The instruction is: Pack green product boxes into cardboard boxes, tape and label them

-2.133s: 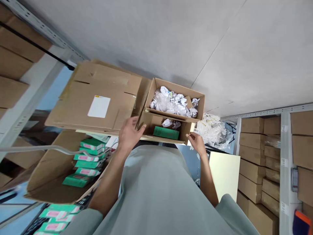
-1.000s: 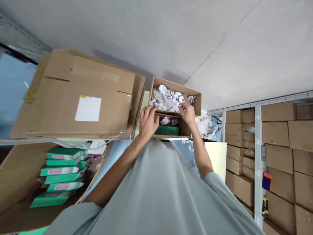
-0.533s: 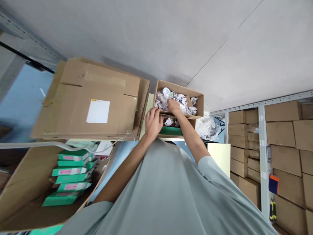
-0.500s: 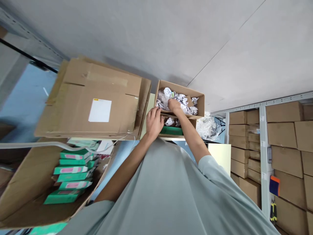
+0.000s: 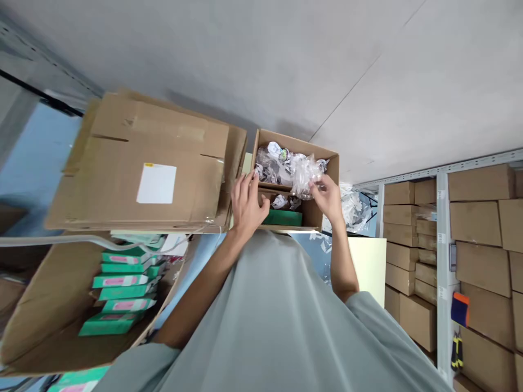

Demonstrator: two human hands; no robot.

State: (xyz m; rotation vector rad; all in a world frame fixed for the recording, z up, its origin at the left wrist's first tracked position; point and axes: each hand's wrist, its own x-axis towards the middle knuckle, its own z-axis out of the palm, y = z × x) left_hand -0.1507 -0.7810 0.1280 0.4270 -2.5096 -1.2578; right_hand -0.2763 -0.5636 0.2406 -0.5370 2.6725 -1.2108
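Note:
A crumpled piece of clear plastic wrap (image 5: 303, 175) is pinched in my right hand (image 5: 329, 198), over the front wall of the far cardboard box (image 5: 334, 170). Crumpled printed paper (image 5: 273, 148) and more clear plastic fill that box. My left hand (image 5: 245, 206) lies with fingers stretched and thumb apart at the left ends of the two boxes, fingertips at the far box's front left corner. The near cardboard box (image 5: 314, 215) stands against the far one and holds a green box (image 5: 283, 218) and a few paper wads (image 5: 280, 201).
Flattened cardboard boxes (image 5: 188, 179) with a white label lie stacked at left. Below them, a large open carton (image 5: 36, 305) holds several green-and-pink boxes (image 5: 125, 280). White shredded filler (image 5: 352, 209) sits at right, before shelves of brown boxes (image 5: 482, 223). A wall rises behind.
My right hand has come up out of the far box and moved right, bringing clear plastic wrap with it. My left hand stays by the boxes' left ends, its fingers more spread.

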